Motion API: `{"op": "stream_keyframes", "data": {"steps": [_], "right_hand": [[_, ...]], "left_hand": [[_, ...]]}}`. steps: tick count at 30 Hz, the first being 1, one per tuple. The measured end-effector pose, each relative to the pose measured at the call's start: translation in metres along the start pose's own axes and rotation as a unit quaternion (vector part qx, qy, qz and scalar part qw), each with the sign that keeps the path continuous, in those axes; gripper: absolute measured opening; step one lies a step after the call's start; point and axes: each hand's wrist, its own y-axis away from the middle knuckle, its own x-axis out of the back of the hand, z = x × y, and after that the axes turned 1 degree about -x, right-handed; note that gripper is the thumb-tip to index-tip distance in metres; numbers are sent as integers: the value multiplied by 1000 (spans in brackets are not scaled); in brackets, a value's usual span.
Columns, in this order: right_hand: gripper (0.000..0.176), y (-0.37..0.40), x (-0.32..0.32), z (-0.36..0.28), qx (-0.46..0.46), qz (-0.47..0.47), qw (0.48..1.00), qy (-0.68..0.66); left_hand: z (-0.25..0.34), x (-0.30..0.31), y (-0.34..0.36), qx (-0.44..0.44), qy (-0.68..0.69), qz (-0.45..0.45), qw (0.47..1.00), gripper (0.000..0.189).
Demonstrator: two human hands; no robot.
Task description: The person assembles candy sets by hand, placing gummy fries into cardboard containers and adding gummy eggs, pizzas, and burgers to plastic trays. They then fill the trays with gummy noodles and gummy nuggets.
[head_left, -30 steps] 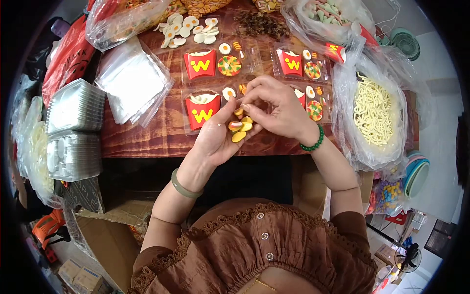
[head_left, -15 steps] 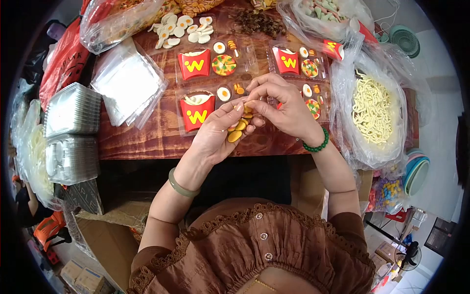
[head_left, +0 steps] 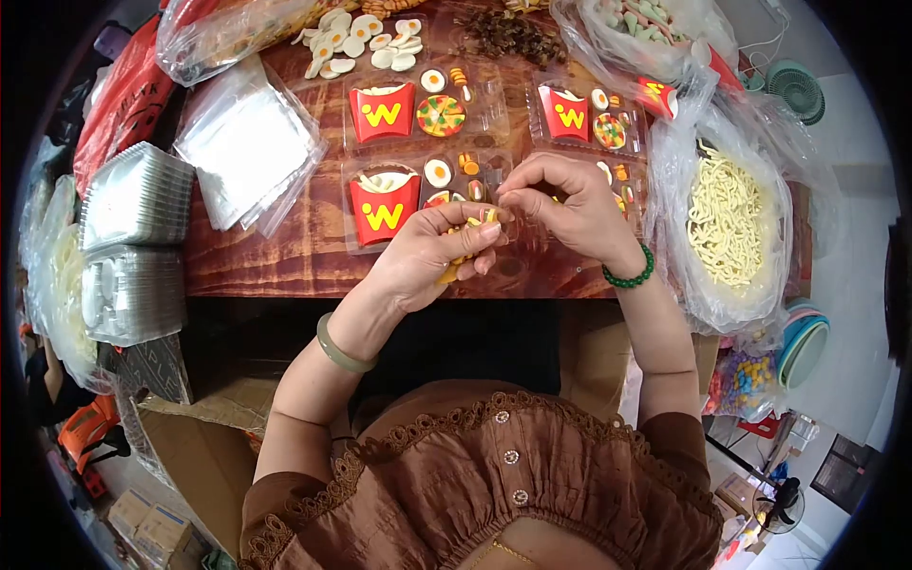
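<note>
My left hand point(head_left: 426, 249) is curled around several small yellow-orange pieces point(head_left: 448, 275), toy-like and roundish; the fingers cover most of them. Just to its right, my right hand point(head_left: 578, 211) has thumb and fingertips pressed together, and I cannot make out what is between them. Behind the hands lies a clear plastic tray with a red fries box point(head_left: 385, 206) and a fried egg piece point(head_left: 438, 173). Farther back, another tray carries a red fries box point(head_left: 382, 113) and a pizza piece point(head_left: 441, 116). My right hand partly hides the trays on the right.
Stacked clear trays point(head_left: 133, 247) and plastic bags point(head_left: 249, 142) are at the left. Loose egg pieces point(head_left: 354, 46) and dark brown pieces point(head_left: 513, 36) lie at the back. A bag of pale yellow strips point(head_left: 727, 218) sits at the right, near the table edge.
My right hand has drawn back to the right from the pieces in my left hand. The left fingers now cover more of those pieces. The view has shifted slightly.
</note>
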Motion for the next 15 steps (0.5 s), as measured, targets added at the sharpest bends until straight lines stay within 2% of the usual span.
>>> {"op": "stream_keyframes", "data": {"steps": [2, 4, 6, 7, 9, 10, 15], "right_hand": [[5, 3, 3, 1, -22, 79, 997, -2], [4, 3, 8, -1, -20, 82, 996, -17], [5, 1, 12, -17, 18, -42, 997, 59], [5, 1, 12, -21, 15, -42, 997, 59], [10, -1, 11, -25, 88, -57, 984, 143], [10, -1, 12, -24, 88, -56, 984, 144], [19, 2, 13, -28, 96, -61, 972, 203]], "left_hand": [[3, -1, 0, 11, -8, -8, 1000, 22], [6, -3, 1, 39, -62, -7, 997, 27], [6, -4, 0, 45, -67, 0, 997, 26], [6, -5, 0, 49, -74, 7, 996, 26], [8, -7, -2, 39, -48, -15, 998, 26], [9, -7, -3, 27, -24, -37, 999, 28], [9, -11, -5, 15, 28, -33, 999, 41]]}}
